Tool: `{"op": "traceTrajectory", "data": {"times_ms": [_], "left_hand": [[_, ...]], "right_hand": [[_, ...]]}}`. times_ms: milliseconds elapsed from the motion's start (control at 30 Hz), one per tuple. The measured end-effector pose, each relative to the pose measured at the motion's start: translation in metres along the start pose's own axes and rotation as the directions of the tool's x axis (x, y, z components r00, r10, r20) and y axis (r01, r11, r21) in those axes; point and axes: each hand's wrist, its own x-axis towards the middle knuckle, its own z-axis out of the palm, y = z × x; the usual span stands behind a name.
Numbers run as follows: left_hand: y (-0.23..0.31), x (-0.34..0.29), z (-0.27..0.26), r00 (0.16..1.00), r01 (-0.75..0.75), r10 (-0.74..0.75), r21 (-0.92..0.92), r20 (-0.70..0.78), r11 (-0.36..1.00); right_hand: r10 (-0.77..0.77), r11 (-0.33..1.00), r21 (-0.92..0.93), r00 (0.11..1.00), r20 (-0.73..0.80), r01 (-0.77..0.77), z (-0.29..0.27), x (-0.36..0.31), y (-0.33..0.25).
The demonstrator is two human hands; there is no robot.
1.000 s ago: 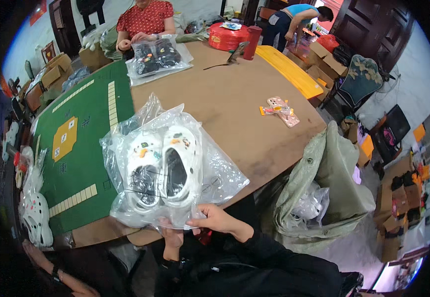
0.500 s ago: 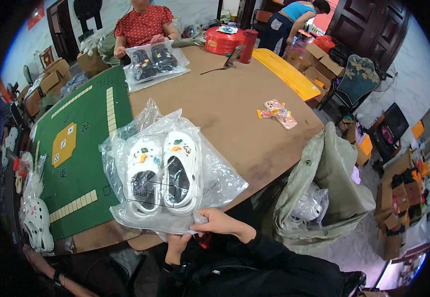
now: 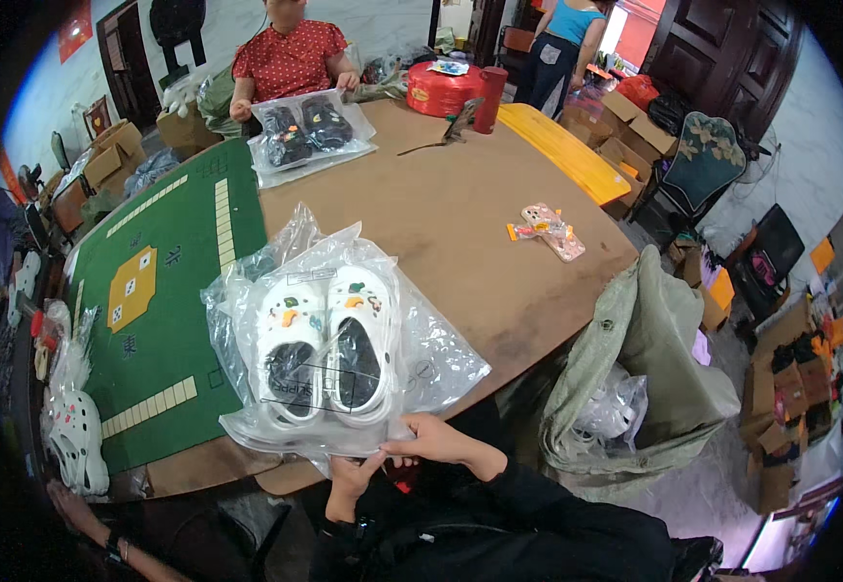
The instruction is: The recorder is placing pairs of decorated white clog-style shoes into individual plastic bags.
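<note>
A pair of white clogs point(image 3: 358, 303) with colourful charms lies inside a frosted plastic bag point(image 3: 247, 427) on the near part of the table. My right hand point(image 3: 446, 446) pinches the bag's near edge, thumb on top. Just left of it, my left hand point(image 3: 347, 483) grips the same edge from below; its fingers are partly hidden under the plastic. Clear crinkled plastic point(image 3: 446, 371) spreads out around and beneath the bag.
A big grey-green sack point(image 3: 679, 388) holding bagged white shoes stands right of the table. A phone point(image 3: 565, 242) lies across the table. Loose white clogs point(image 3: 77, 441) sit at left, near another person's hand point(image 3: 77, 509). Opposite, a person in red point(image 3: 291, 63) handles bagged black clogs point(image 3: 324, 123).
My hands keep their grip on the bag, which sits slightly lower in view. The person opposite has shifted hands on the black clogs' bag. The person in blue has straightened up.
</note>
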Motion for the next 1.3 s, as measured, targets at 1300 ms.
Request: {"op": "traceTrajectory", "data": {"times_ms": [1300], "left_hand": [[-0.004,0.008,-0.016,0.978,0.192,-0.185,-0.072,0.100,0.979]], "right_hand": [[-0.076,0.992,0.098,0.997,-0.018,0.077,0.001,0.002,0.025]]}}
